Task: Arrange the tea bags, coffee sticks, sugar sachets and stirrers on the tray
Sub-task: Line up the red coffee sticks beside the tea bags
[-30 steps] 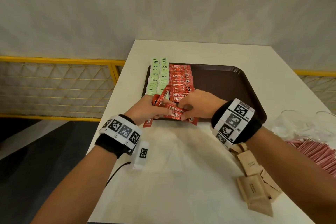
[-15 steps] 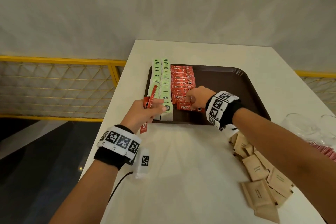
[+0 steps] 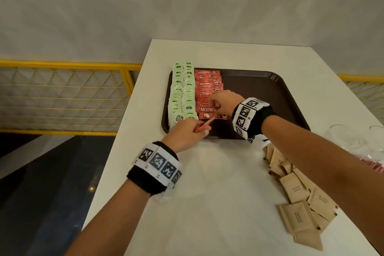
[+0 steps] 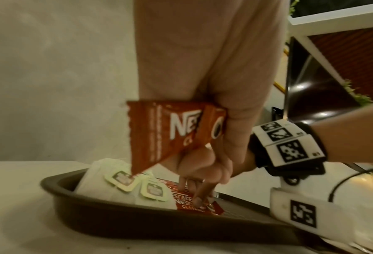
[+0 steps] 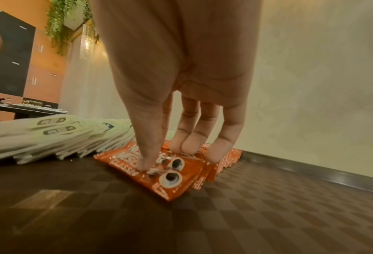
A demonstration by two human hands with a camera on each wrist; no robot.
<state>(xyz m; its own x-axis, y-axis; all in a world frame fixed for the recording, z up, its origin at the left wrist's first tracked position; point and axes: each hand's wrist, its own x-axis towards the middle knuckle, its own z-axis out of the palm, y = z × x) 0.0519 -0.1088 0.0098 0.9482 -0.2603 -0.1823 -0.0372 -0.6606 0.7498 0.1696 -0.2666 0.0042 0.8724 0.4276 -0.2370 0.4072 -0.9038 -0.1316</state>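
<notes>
A dark brown tray (image 3: 259, 89) holds two columns of green tea bags (image 3: 182, 93) along its left side. Beside them runs a column of red coffee sticks (image 3: 207, 87). My right hand (image 3: 214, 108) reaches over the tray, and its straight fingertips (image 5: 220, 151) and thumb press down on the nearest sticks of that column (image 5: 170, 173). At the tray's near edge my left hand (image 3: 204, 131) grips a few more red coffee sticks (image 4: 170, 130), held just above the tea bags (image 4: 124, 178). No stirrers are in view.
Brown sugar sachets (image 3: 297, 193) lie heaped on the white table (image 3: 207, 193) at the right, under my right forearm. Pink sachets (image 3: 374, 167) and clear glasses (image 3: 349, 137) sit at the far right edge. A yellow railing (image 3: 62, 64) lies beyond the table's left edge.
My right hand has left the bundle by the tray's near edge and gone farther onto the tray, to the coffee column. My left hand, still gripping sticks, has swung right towards the tray's near edge.
</notes>
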